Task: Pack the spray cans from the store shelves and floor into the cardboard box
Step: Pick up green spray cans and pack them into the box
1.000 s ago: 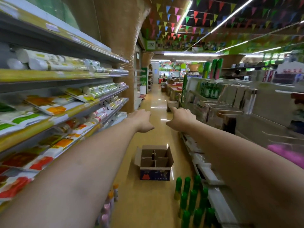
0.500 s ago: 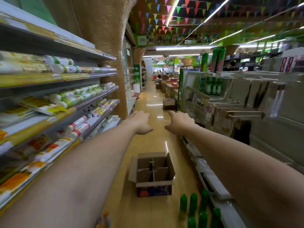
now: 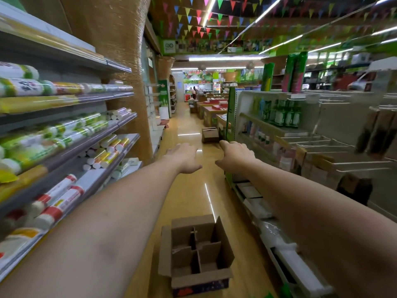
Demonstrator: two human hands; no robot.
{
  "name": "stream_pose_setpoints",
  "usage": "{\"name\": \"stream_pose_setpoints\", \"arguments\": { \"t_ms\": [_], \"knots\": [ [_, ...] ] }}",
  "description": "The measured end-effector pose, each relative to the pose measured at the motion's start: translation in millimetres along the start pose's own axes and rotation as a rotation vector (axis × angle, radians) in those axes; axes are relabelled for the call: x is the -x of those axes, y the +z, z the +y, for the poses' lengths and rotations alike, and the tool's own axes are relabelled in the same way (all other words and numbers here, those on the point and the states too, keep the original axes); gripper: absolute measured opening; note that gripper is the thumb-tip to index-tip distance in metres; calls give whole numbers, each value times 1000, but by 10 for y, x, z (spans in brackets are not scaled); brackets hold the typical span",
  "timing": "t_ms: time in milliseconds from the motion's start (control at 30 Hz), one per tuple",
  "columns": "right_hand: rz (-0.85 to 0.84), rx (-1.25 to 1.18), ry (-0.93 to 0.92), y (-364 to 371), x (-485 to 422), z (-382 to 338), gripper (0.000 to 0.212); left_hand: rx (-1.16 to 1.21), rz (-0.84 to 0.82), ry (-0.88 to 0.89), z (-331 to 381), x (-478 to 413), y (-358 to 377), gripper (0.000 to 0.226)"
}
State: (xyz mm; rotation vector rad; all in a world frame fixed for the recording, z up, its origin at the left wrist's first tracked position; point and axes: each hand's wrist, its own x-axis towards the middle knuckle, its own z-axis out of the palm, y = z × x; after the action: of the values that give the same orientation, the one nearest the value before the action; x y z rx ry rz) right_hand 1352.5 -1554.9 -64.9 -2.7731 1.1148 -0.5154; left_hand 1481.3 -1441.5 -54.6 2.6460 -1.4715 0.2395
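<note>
Open cardboard box (image 3: 196, 252) on floor (image 3: 187, 190)

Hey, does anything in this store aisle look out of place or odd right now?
An open cardboard box with dividers sits in the walkway, empty, and a second box lies on the floor farther down. Nothing looks spilled or damaged.

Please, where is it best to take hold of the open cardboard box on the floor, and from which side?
Probably grip the cardboard box by its two long side walls, from above, one hand each side. Its flaps stand open and floppy, dividers fill the inside, and it sits flat on the floor. Both hands look empty.
</note>
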Motion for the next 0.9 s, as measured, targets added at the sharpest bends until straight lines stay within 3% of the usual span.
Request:
{"name": "stream_pose_setpoints", "arguments": {
  "t_ms": [567,900],
  "knots": [
    [0,22,-38,682,-2541,79,62,-25,0,-38,-645,-2292,457,65],
    [26,29,24,793,-3512,668,67,3,13,16,-311,-3606,657,68]
  ]
}}
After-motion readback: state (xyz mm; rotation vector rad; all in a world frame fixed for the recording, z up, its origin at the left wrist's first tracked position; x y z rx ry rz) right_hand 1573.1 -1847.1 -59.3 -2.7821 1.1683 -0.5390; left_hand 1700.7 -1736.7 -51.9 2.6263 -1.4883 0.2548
